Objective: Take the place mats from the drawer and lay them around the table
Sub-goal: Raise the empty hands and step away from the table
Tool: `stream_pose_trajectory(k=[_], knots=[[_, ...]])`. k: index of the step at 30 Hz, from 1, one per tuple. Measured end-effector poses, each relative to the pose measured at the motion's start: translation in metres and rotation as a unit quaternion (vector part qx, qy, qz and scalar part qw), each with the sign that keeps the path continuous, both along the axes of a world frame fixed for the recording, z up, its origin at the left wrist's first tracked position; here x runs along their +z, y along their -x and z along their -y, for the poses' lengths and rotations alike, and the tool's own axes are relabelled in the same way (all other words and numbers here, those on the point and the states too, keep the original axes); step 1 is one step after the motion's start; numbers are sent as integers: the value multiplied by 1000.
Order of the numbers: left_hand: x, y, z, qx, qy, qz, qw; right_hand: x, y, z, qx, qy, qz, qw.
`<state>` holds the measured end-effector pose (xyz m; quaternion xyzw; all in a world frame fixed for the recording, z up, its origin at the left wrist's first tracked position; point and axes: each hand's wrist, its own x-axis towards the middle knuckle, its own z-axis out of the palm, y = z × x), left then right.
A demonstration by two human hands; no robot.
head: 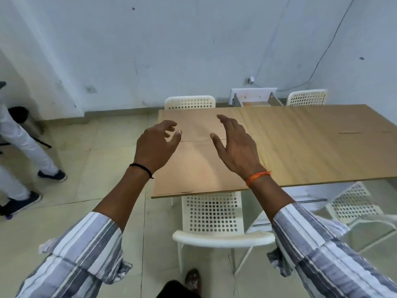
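Place mats (pixel 197 160) lie on the table (pixel 311 147) — beneath both empty hands.

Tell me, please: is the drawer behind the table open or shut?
Open. The drawer stands pulled out beyond the table's far edge, its inside showing. Both hands are empty.

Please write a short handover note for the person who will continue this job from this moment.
Left hand and right hand: both open and empty, hovering over the left end of the table.
Two tan place mats seem to lie there: far mat and near mat.
Open drawer is beyond the table by the wall; its contents cannot be seen.
Left to do: the table's right part shows no full mat; check the drawer for more.
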<state>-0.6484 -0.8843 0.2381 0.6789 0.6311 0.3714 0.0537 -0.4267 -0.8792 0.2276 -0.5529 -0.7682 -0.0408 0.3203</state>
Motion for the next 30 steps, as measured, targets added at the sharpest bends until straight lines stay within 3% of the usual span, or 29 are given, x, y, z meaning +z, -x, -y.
stream_pose_trajectory(k=[11,20,30], knots=[[37,111,-9,8,-33,-15,999,41,97,-19,15,-54,15,998],[85,277,-88,-25,-109,-86,990,74,267,-95,-1,-85,-62,995],[101,393,-179,-59,-126,-51,989,91,379,-173,-41,-80,-47,995]])
